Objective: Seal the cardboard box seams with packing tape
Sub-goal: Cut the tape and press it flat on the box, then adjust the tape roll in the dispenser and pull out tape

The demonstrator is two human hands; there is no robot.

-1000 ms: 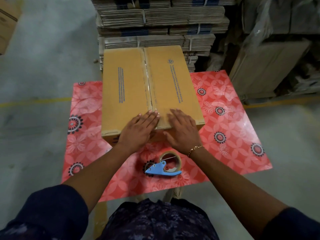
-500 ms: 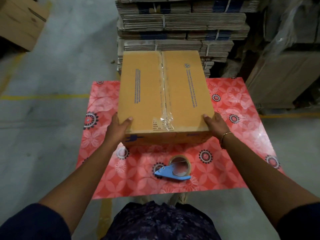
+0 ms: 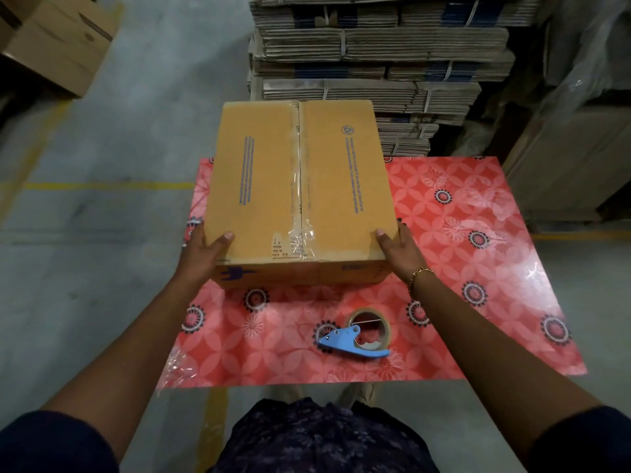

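Observation:
A closed brown cardboard box (image 3: 259,186) stands on the red flowered table (image 3: 471,268). Clear packing tape runs along its centre seam and wrinkles at the near edge. My left hand (image 3: 201,254) grips the box's near left corner, thumb on top. My right hand (image 3: 399,250), with a gold bracelet at the wrist, grips the near right corner the same way. A roll of tape in a blue hand dispenser (image 3: 358,336) lies on the table in front of the box, between my forearms, untouched.
Tied bundles of flat cardboard (image 3: 375,52) are stacked high just behind the table. Another brown box (image 3: 58,39) sits on the concrete floor at the far left. Large cartons (image 3: 563,172) stand at the right. Yellow lines mark the floor.
My hands left the taped seam at the box's near edge and moved apart to grip its two near corners. The box now sits a little higher in view.

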